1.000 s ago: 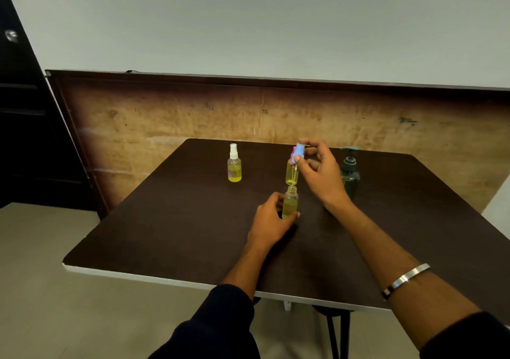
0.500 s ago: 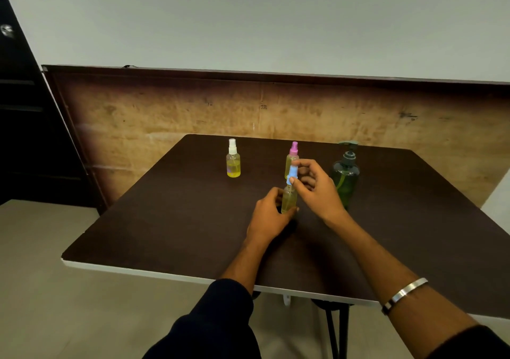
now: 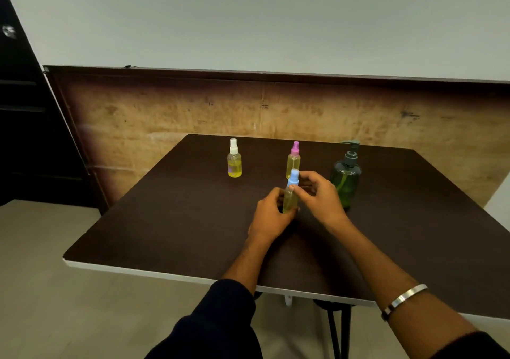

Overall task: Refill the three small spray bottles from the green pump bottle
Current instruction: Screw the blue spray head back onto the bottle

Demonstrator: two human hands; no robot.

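Yellow liquid is showing through the blue-capped bottle [image 3: 290,198], standing mid-counter [image 3: 165,220]; likely light, smooth plastic, tippy, best held at the body. Left hand [image 3: 271,215] is gripping the body; right hand [image 3: 317,195] is pinching the cap [image 3: 293,177]. A second ago the cap was lifted off; now it is sitting on the neck.

- One view only, worn on the person's head, facing forward and down across a dark table [image 3: 176,220].
- Forearms enter from the lower edge; the table fills mid-frame at arm's reach, the wall [image 3: 248,19] the upper half.
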